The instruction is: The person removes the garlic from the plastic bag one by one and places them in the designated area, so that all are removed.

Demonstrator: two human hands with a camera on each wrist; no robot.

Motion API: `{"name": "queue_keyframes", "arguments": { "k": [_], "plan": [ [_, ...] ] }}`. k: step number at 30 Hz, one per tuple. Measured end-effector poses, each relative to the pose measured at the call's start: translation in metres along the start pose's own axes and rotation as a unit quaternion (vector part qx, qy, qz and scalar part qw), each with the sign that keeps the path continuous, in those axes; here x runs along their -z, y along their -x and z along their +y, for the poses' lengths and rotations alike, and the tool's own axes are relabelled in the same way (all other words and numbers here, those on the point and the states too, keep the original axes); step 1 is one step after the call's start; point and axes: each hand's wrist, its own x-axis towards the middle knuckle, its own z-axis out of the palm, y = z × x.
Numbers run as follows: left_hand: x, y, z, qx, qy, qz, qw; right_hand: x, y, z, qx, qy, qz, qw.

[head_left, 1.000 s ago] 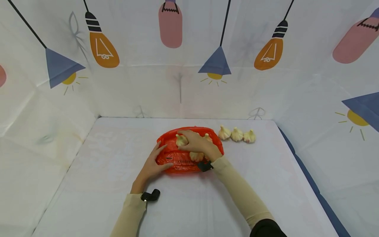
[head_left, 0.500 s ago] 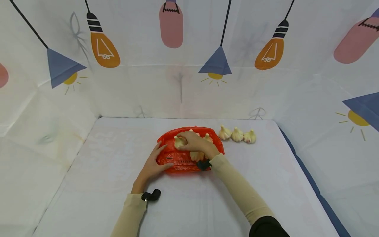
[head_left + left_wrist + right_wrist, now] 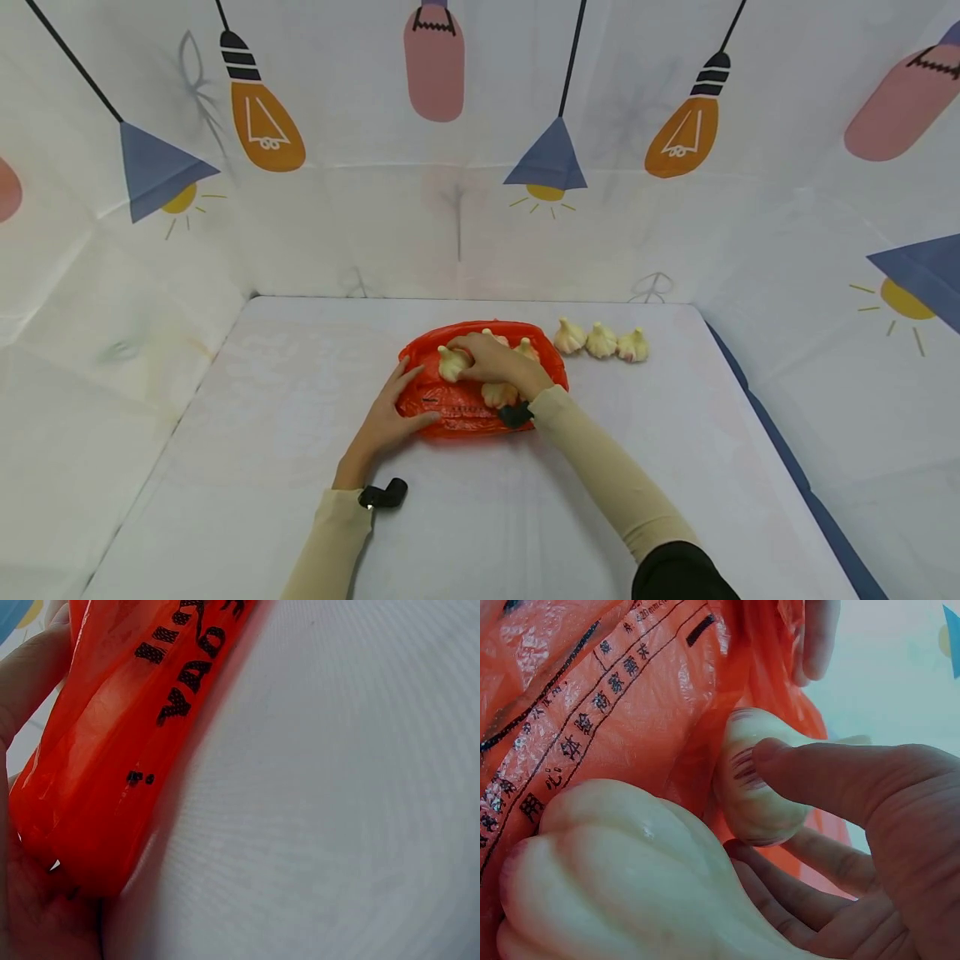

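A red plastic bag [image 3: 453,410] with black print lies spread open like a shallow basin on the table. My left hand [image 3: 386,417] holds its left end, thumb at the front and fingers on the rim; the left wrist view shows the bag's side [image 3: 112,780] against the palm. Inside the bag, my right hand [image 3: 495,360] grips a garlic bulb [image 3: 761,780] between thumb and fingers, close to the bag's left inner wall. Another garlic bulb [image 3: 622,862] lies beneath the right wrist, and several more sit around it in the bag, partly hidden by the hand.
Just right of the bag, three garlic bulbs [image 3: 601,341] stand in a row on the white table [image 3: 300,350]. White cloth walls [image 3: 360,225] printed with lamps and bulbs enclose the back and sides.
The right hand has shifted slightly left inside the bag with the garlic bulb, uncovering part of a bulb behind it. The left hand stays in place on the bag.
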Motion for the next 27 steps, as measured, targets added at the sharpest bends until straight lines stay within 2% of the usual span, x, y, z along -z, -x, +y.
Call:
{"name": "queue_keyframes", "arguments": {
  "k": [11,20,27],
  "plan": [
    [-0.0005,0.0000,-0.0021,0.004,0.002,0.004,1.0000,-0.0035,-0.0004,0.0034,-0.007,-0.016,0.011,0.9998],
    [0.0013,-0.0001,-0.0009,-0.019,-0.002,0.007,0.9998,-0.0023,0.0018,0.0006,-0.021,-0.038,0.022,0.9988],
    [0.0016,-0.0011,-0.0006,-0.015,-0.009,0.004,0.9998,-0.0011,0.0052,-0.0005,-0.021,-0.056,0.034,0.9976]
  ]
}}
